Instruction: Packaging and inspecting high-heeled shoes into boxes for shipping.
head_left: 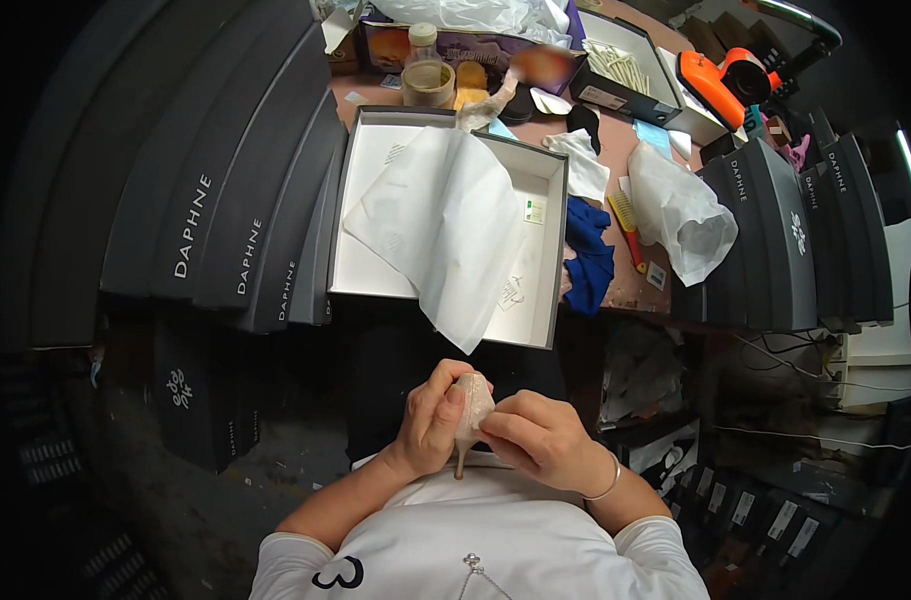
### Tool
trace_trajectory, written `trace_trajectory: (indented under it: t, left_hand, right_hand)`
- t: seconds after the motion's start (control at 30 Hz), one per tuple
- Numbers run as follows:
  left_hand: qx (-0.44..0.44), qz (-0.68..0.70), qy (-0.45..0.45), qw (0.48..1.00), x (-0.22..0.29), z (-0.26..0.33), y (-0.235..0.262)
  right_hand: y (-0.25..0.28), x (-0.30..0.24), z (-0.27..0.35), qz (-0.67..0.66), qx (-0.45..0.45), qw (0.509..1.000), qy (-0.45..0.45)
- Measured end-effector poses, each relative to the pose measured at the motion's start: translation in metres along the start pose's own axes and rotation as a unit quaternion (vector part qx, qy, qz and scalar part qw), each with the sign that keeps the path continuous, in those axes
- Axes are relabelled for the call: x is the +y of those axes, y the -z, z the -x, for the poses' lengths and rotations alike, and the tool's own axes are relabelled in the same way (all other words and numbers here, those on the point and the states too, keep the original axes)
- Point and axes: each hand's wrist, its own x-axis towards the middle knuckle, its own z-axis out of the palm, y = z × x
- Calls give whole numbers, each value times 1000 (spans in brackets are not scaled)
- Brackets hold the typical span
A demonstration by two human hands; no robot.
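Note:
Close to my body I hold a pale beige, glittery high-heeled shoe (pixel 471 412), its thin heel pointing down toward my shirt. My left hand (pixel 432 420) is wrapped round the shoe's left side, thumb along its surface. On the other side, the fingers of my right hand (pixel 534 436) are bent together and pressed against the shoe near its back. Whether they pinch anything small there is hidden. Just beyond my hands, an open shoebox (pixel 551 240) with white walls rests at the table's near edge. White tissue paper (pixel 446 215) lies across it and hangs over its front.
Dark shoeboxes stand stacked at left (pixel 206 200) and right (pixel 766 230). On the table (pixel 648 288) are a blue cloth (pixel 588 255), a yellow-and-red brush (pixel 628 230), a crumpled white bag (pixel 684 215), a jar (pixel 428 82), a box of white sticks (pixel 666 95) and an orange device (pixel 711 88).

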Motion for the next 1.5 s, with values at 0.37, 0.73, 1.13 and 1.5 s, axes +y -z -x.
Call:
trace_trajectory:
  t: [0.37, 0.73, 1.13, 1.5]
  left_hand:
    - [1, -3, -3, 1000, -2, -1, 0]
    - [15, 11, -27, 999, -8, -3, -5]
    - [6, 3, -24, 1000, -10, -2, -5]
    - [0, -6, -29, 1000, -7, -4, -6]
  right_hand:
    - [4, -3, -1, -9, -19, 1000, -12]
    - [8, -5, -3, 28, -9, 1000, -11]
    - [14, -2, -8, 50, 23, 998, 13]
    - [9, 8, -11, 56, -1, 998, 21]
